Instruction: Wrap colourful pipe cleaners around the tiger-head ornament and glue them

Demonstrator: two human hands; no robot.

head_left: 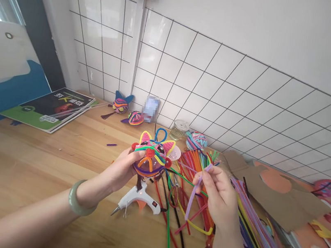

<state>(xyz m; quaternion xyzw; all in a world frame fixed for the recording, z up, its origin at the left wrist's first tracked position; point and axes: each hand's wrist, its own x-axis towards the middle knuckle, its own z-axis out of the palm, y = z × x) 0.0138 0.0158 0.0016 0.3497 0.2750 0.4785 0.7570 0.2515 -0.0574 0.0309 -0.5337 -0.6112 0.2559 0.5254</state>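
Observation:
My left hand (124,167) is closed around a cat-faced ornament (152,157), held upright above the wooden table. Pink ears edged in yellow, a blue loop on top, a red nose and a dark tassel below make up the ornament. To its right, my right hand (218,188) pinches a bent lilac pipe cleaner (192,198), one end of which hangs down. A white glue gun (138,198) lies under the ornament, nozzle toward the lower left. Red-handled scissors (176,195) rest among loose pipe cleaners, partly hidden behind the right hand.
Bundles of coloured pipe cleaners (258,233) spread across the right side, near brown cardboard (284,200). Finished ornaments (120,104) stand along the tiled wall, with a glass jar (179,129) between them. Books (51,109) lie at the left. A short purple piece (111,145) is on the table.

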